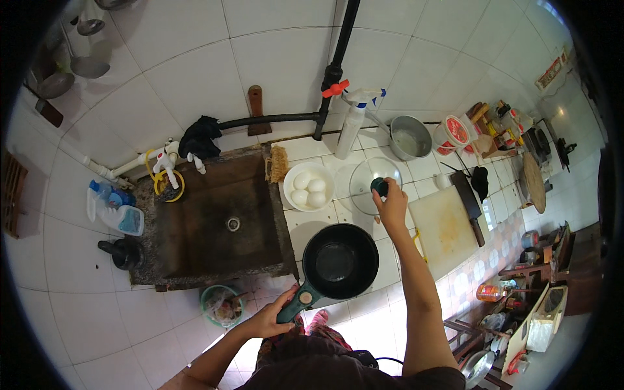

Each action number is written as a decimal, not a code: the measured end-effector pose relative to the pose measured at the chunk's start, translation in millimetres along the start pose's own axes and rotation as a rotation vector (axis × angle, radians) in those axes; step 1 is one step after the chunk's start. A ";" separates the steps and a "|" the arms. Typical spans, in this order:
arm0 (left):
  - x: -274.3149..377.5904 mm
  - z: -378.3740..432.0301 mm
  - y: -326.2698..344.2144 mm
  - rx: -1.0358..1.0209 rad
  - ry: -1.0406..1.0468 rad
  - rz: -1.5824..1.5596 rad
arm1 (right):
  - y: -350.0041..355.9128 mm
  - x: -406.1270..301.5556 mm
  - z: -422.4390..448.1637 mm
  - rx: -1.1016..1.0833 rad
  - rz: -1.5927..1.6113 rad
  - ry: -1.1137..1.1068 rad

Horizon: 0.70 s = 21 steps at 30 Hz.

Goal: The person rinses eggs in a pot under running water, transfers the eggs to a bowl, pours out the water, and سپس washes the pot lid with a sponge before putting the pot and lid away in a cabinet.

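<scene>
My left hand [274, 314] grips the green handle of a deep black pan [340, 262], which is at the counter's front edge; a little clear liquid seems to lie in its bottom. My right hand [391, 201] holds the dark green knob of a glass lid [363, 180], behind the pan on the tiled counter. Whether the lid touches the tiles I cannot tell. Left of the lid, a white bowl [309, 187] holds several peeled eggs. To the right lies a white cutting board [447, 229] with a cleaver [469, 197] along its right side.
A stone sink [219, 224] is on the left, with a scrub brush [279, 164] on its rim. Behind the lid are a spray bottle [351, 126], a metal pot [410, 138] and a plastic tub [452, 132]. A green waste bin [222, 306] stands below the sink.
</scene>
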<state>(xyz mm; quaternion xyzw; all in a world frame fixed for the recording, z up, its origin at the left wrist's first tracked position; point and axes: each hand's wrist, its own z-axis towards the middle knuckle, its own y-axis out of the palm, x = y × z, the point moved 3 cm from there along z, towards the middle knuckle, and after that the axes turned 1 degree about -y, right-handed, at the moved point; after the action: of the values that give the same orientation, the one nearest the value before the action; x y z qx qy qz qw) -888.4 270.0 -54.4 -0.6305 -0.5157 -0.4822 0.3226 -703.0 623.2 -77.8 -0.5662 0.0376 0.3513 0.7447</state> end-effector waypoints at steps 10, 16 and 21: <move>-2.9 8.0 -12.7 -0.048 -0.071 -0.052 | -119.2 -109.6 -20.8 0.135 0.191 -0.338; -18.4 9.2 -13.0 -0.061 -0.057 -0.029 | -139.7 -146.3 -30.7 0.121 0.256 -0.399; -24.1 10.2 -11.9 0.071 0.124 0.217 | -148.5 -168.4 -39.5 0.063 0.296 -0.405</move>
<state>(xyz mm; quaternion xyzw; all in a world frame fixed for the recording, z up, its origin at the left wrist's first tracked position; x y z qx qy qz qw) -897.1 274.2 -81.4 -0.6397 -0.4403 -0.4641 0.4261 -731.9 491.3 105.8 -0.4493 -0.0191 0.5615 0.6946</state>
